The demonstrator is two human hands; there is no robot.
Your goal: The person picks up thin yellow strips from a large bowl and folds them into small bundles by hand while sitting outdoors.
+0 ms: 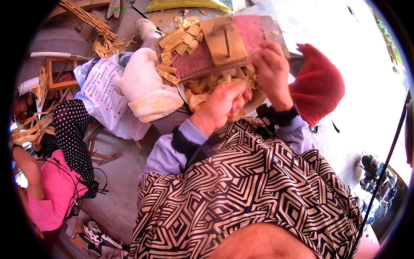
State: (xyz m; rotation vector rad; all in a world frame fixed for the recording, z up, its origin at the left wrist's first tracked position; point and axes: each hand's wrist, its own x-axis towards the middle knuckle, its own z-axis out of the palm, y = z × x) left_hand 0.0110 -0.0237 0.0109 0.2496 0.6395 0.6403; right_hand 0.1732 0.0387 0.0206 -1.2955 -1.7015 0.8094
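Note:
My left hand [224, 102] is closed in front of a board with a dull red cover [194, 65], above a round container of straw-coloured pieces [202, 90]. What the hand grips, if anything, is hidden. To its right, my right hand [274, 71] is raised by the board's near right corner with curled fingers; I cannot make out anything in them. On the board sits a light wooden block [238, 42] with a thin metal piece standing up from it. Flat folded straw-coloured pieces [174, 41] lie heaped on the board's left part.
Left of the board are a pale pink towel [140, 75] and a white printed plastic bag [105, 93]. A red cloth [321, 84] hangs at the right. Another person in a pink top [54, 196] is at the lower left. Motorbikes [379, 181] stand far right.

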